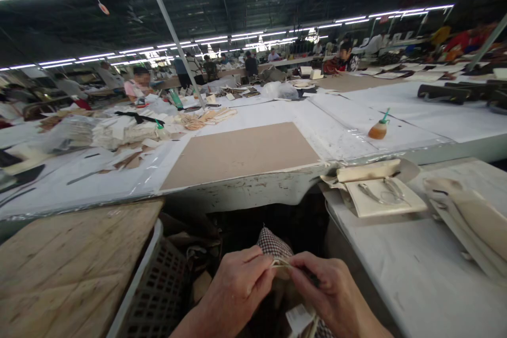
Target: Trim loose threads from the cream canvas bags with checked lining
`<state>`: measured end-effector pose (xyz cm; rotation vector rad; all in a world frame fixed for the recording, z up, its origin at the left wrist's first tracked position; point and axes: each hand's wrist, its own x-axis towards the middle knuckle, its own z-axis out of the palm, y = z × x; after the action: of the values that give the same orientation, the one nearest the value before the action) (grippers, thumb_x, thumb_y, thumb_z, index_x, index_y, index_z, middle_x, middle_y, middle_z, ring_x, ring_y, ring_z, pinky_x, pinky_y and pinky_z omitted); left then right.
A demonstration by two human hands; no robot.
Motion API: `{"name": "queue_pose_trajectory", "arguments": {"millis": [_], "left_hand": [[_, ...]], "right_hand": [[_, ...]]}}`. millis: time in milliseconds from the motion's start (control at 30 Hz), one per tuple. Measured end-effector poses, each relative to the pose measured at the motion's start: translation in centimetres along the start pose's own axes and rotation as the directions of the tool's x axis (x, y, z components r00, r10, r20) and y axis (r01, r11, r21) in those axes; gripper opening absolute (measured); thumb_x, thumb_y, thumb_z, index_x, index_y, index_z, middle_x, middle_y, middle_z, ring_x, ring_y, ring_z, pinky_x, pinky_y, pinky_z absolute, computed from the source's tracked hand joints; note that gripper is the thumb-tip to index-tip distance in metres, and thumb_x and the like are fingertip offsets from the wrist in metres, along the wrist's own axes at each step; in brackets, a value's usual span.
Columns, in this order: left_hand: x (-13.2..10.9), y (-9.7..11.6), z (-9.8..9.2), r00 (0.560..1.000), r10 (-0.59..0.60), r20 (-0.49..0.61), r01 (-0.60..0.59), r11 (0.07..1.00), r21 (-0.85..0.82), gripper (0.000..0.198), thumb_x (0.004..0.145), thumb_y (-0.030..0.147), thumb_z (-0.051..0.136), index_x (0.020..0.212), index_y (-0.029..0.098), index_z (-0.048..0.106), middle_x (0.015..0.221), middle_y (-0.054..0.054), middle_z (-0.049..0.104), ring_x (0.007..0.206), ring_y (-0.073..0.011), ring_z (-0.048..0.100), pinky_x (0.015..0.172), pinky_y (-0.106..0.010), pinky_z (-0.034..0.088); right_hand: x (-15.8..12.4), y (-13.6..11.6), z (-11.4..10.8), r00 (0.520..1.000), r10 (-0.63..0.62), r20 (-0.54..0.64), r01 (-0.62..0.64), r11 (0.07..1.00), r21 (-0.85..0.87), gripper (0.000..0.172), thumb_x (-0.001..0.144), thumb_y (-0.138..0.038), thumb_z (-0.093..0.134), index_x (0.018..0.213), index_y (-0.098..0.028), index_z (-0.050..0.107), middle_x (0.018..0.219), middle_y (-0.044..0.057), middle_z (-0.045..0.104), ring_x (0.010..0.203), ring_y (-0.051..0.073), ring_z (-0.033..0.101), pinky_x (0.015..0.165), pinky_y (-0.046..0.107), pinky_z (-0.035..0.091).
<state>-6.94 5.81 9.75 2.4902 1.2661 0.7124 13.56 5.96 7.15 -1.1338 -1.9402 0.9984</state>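
left hand (237,288) and right hand (328,290) both pinched the cream edge (280,262) of the checked fabric piece (272,245), one either side of it; the piece pointed away toward the counter (237,198).

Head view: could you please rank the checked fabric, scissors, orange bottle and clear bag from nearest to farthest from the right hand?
1. Checked fabric: held in the right hand, low centre.
2. Scissors: near table, ahead to the right.
3. Orange bottle: farther back on the long table, right.
4. Clear bag: far up that table, centre.
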Motion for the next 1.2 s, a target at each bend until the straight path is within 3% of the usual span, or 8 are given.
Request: {"name": "queue_pose_trajectory", "arguments": {"millis": [267, 400, 500, 733, 900, 1033, 1100, 1200], "left_hand": [[0.2, 0.1, 0.3, 0.997, -0.08, 0.001, 0.08, 0.996, -0.048, 0.025, 0.092, 0.012, 0.05, 0.07, 0.017, 0.062, 0.065, 0.002, 0.056, 0.059, -0.0106, 0.053, 0.055, -0.022, 0.038], [0.3, 0.1, 0.2, 0.998, -0.06, -0.02, 0.06, 0.998, -0.023, 0.011, 0.09, 0.015, 0.057, 0.092, 0.02, 0.067, 0.085, -0.001, 0.065, 0.072, -0.0135, 0.061, 0.066, -0.023, 0.047], [0.4, 0.2, 0.0, 1.0, 0.014, -0.028, -0.014, 1.0, 0.004, 0.018, 0.092, 0.016, 0.054, 0.105, 0.021, 0.065, 0.09, -0.001, 0.066, 0.076, -0.0151, 0.063, 0.067, -0.025, 0.049], [0.5, 0.6, -0.7, 0.988, 0.133, 0.073, -0.144, 0.975, 0.172, 0.022, 0.096, 0.016, 0.045, 0.08, 0.017, 0.059, 0.074, -0.002, 0.061, 0.068, -0.0168, 0.058, 0.059, -0.029, 0.042], [0.9, -0.1, -0.5, 0.986, 0.151, 0.073, -0.158, 0.982, 0.103, 0.023, 0.095, 0.013, 0.046, 0.075, 0.016, 0.057, 0.073, -0.001, 0.059, 0.068, -0.0146, 0.054, 0.062, -0.028, 0.041], [1.3, -0.1, -0.1, 0.995, 0.089, 0.036, -0.087, 0.996, -0.034, 0.028, 0.092, 0.01, 0.048, 0.066, 0.015, 0.057, 0.065, 0.0, 0.056, 0.063, -0.0121, 0.051, 0.059, -0.026, 0.037], [1.3, 0.1, 0.1, 0.999, -0.007, 0.054, 0.015, 0.987, -0.161, 0.029, 0.09, 0.011, 0.051, 0.063, 0.014, 0.062, 0.063, 0.0, 0.056, 0.06, -0.0111, 0.051, 0.057, -0.024, 0.036], [1.3, 0.4, 0.1, 0.975, -0.18, 0.128, 0.215, 0.901, -0.376, 0.022, 0.085, 0.012, 0.059, 0.066, 0.015, 0.071, 0.064, 0.0, 0.059, 0.062, -0.0112, 0.053, 0.059, -0.023, 0.037]], "right_hand": [[0.2, 0.0, -0.6, 0.999, -0.034, 0.03, 0.033, 0.999, 0.029, 0.025, 0.096, -0.03, 0.047, 0.098, -0.024, 0.071, 0.075, -0.004, 0.071, 0.063, 0.01, 0.065, 0.058, 0.018, 0.041], [0.2, 0.2, -0.4, 0.998, -0.052, 0.028, 0.051, 0.998, 0.028, 0.024, 0.096, -0.029, 0.048, 0.096, -0.023, 0.071, 0.076, -0.003, 0.073, 0.065, 0.01, 0.066, 0.06, 0.017, 0.041], [0.1, 0.1, -0.4, 0.999, -0.049, 0.02, 0.048, 0.998, 0.029, 0.024, 0.096, -0.029, 0.049, 0.098, -0.024, 0.072, 0.076, -0.003, 0.073, 0.065, 0.01, 0.066, 0.059, 0.017, 0.041], [0.3, -0.8, -0.7, 0.999, 0.015, 0.034, -0.016, 0.999, 0.029, 0.024, 0.095, -0.028, 0.05, 0.091, -0.022, 0.072, 0.074, -0.002, 0.073, 0.065, 0.013, 0.066, 0.06, 0.019, 0.042], [0.4, -0.8, -0.9, 0.999, 0.002, 0.043, -0.004, 0.999, 0.051, 0.024, 0.094, -0.027, 0.05, 0.09, -0.021, 0.073, 0.074, -0.002, 0.072, 0.065, 0.012, 0.065, 0.06, 0.019, 0.042], [0.5, -0.8, -1.2, 0.998, 0.016, 0.055, -0.022, 0.994, 0.103, 0.023, 0.094, -0.027, 0.053, 0.093, -0.023, 0.075, 0.077, -0.002, 0.072, 0.068, 0.012, 0.065, 0.062, 0.019, 0.043], [0.4, -0.7, -1.4, 0.998, 0.027, 0.063, -0.037, 0.988, 0.153, 0.021, 0.093, -0.026, 0.055, 0.094, -0.024, 0.076, 0.078, -0.003, 0.072, 0.07, 0.013, 0.065, 0.063, 0.019, 0.043], [0.3, -0.5, -1.6, 0.996, 0.034, 0.084, -0.051, 0.978, 0.204, 0.019, 0.091, -0.026, 0.058, 0.093, -0.022, 0.077, 0.076, -0.002, 0.071, 0.068, 0.013, 0.063, 0.062, 0.019, 0.043]]}}
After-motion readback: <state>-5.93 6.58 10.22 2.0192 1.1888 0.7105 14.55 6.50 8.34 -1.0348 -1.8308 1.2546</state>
